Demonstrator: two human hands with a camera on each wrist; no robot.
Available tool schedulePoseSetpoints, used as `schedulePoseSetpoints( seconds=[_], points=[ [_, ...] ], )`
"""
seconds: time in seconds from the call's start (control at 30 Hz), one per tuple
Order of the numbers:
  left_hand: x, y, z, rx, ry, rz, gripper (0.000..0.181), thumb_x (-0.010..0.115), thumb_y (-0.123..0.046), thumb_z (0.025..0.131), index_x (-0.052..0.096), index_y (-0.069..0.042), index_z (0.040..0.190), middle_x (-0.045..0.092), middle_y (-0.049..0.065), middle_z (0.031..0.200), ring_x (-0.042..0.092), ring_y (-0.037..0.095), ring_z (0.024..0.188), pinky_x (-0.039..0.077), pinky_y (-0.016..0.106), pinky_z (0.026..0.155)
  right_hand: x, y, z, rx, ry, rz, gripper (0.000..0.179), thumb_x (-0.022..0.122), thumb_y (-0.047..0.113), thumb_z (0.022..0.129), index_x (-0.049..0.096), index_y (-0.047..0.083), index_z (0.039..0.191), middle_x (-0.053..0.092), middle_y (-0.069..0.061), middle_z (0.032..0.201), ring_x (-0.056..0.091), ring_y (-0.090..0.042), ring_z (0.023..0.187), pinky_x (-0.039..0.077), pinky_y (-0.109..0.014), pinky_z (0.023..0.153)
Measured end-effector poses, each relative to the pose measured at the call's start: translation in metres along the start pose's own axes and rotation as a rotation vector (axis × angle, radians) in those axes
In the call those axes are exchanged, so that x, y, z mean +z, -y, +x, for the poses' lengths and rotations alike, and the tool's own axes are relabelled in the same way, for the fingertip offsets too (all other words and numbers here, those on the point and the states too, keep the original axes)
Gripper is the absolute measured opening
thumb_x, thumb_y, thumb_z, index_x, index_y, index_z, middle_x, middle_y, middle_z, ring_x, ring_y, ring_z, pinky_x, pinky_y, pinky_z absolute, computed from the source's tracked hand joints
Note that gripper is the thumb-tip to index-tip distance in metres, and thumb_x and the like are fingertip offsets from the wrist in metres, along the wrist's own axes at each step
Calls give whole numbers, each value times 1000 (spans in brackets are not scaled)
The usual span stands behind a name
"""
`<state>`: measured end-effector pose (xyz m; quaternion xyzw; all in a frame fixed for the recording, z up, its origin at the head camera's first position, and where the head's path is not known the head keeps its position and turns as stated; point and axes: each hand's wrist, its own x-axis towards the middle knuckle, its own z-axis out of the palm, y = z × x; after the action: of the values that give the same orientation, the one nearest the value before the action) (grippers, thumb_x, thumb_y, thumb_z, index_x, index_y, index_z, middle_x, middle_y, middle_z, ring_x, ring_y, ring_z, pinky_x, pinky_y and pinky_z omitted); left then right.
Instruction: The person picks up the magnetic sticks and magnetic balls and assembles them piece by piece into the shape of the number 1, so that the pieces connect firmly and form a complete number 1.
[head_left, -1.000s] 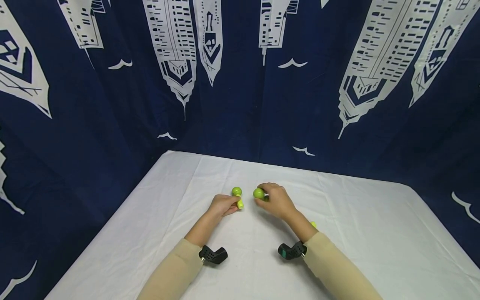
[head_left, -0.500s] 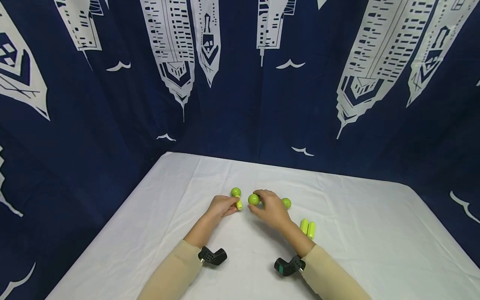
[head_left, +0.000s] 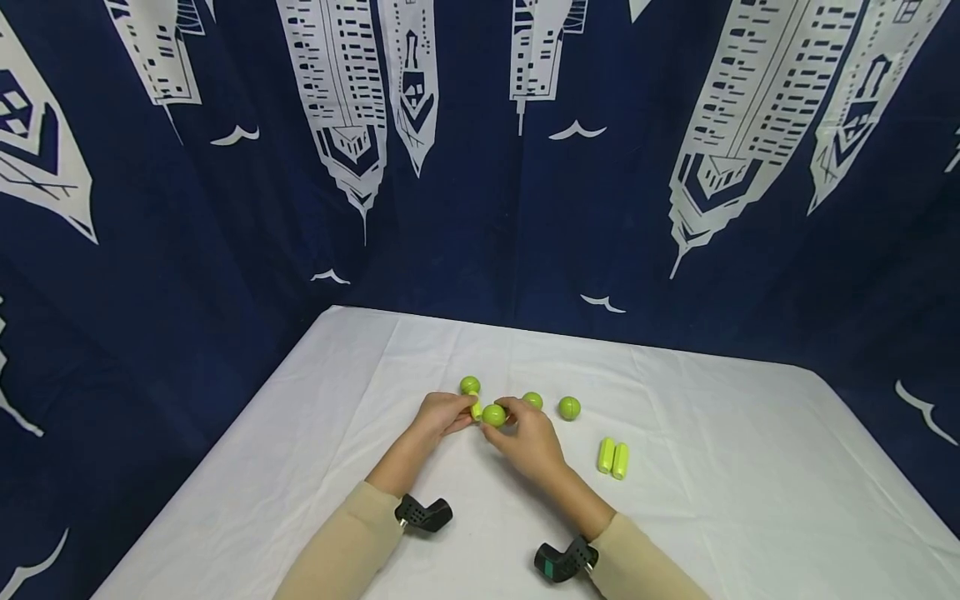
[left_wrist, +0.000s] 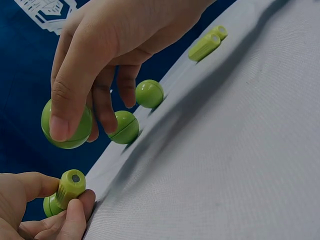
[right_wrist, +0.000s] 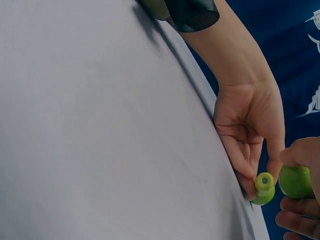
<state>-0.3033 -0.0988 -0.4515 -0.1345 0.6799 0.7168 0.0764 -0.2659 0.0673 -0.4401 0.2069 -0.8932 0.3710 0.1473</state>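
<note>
Between thumb and fingers of my left hand (head_left: 442, 413) is a short yellow-green rod (left_wrist: 65, 191), pinched at its side. A green ball (head_left: 469, 385) sits at the rod's far end; the near end shows a small dark round spot in the left wrist view. My right hand (head_left: 534, 440) holds another green ball (head_left: 493, 416) by thumb and fingers, beside the rod's near end. In the left wrist view this ball (left_wrist: 84, 127) appears apart from the rod. Part of the ball is hidden behind the thumb.
Two more green balls, one near the right fingers (head_left: 532, 400) and one farther right (head_left: 569, 408), lie on the white tablecloth (head_left: 712, 467). Two yellow-green rods (head_left: 613, 458) lie side by side right of the right forearm. Behind the table hangs a dark blue printed curtain (head_left: 480, 233).
My right hand has carried its ball left and nearer, up to the rod. The two loose balls and two rods it covered now show. The left hand has stayed nearly still.
</note>
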Motion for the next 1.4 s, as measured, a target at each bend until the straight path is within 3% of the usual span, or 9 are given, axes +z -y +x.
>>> schedulePoseSetpoints(
  seconds=[0.33, 0.57, 0.83, 1.23, 1.4],
  points=[
    [-1, 1, 0, 10, -14, -12, 37, 66, -9, 91, 58, 17, 115, 66, 8, 85, 64, 6, 68, 57, 16, 71, 18, -3, -11, 50, -83, 124, 34, 83, 18, 76, 65, 5, 102, 64, -1, 84, 61, -18, 77, 52, -30, 67],
    [2, 7, 0, 4, 10, -6, 36, 66, -11, 91, 58, 17, 114, 67, 9, 86, 65, 7, 70, 57, 17, 72, 23, -10, -19, 56, -54, 245, 36, 86, 16, 72, 59, 6, 94, 62, -2, 84, 61, -19, 76, 53, -27, 65],
    [6, 9, 0, 8, 8, -15, 35, 66, -11, 90, 60, 16, 112, 67, 7, 83, 64, 5, 67, 57, 15, 68, 26, -15, -22, 67, -35, 279, 35, 86, 16, 73, 58, 7, 93, 61, 1, 83, 61, -16, 73, 53, -24, 64],
    [1, 8, -1, 25, 18, 22, 37, 65, -10, 91, 59, 18, 113, 68, 9, 86, 65, 7, 70, 57, 17, 72, 33, -16, -19, 54, -55, 302, 36, 87, 14, 73, 58, 5, 93, 61, -1, 83, 58, -11, 67, 52, -22, 61],
    [0, 3, 0, 30, 10, 26, 37, 66, -11, 91, 59, 17, 114, 67, 9, 86, 65, 6, 69, 57, 17, 72, 32, -11, -14, 110, -50, 320, 36, 85, 17, 75, 58, 3, 96, 61, -2, 84, 56, -9, 68, 50, -20, 61]
  ],
)
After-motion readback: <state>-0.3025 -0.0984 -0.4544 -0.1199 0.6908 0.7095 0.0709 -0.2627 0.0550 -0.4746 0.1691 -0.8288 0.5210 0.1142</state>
